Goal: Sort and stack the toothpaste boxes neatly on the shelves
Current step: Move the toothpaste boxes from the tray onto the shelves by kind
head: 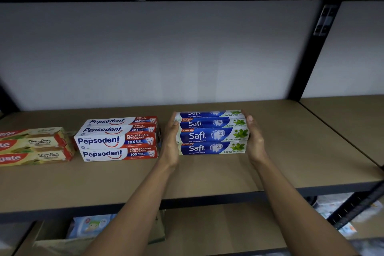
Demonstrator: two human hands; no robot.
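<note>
Safi boxes (pixel 212 133): your left hand (pixel 171 141) and right hand (pixel 255 140) press the ends, fingers flat; Pepsodent boxes (pixel 118 139) just left.

The Colgate boxes (pixel 35 145) are cut off by the left edge. Both ends of the Safi stack (pixel 212 133) are covered by the left hand (pixel 171 137) and right hand (pixel 254 139). The packets (pixel 91 224) below are blurred

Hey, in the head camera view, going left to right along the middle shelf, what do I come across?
Colgate boxes → Pepsodent boxes → left hand → Safi boxes → right hand
</note>
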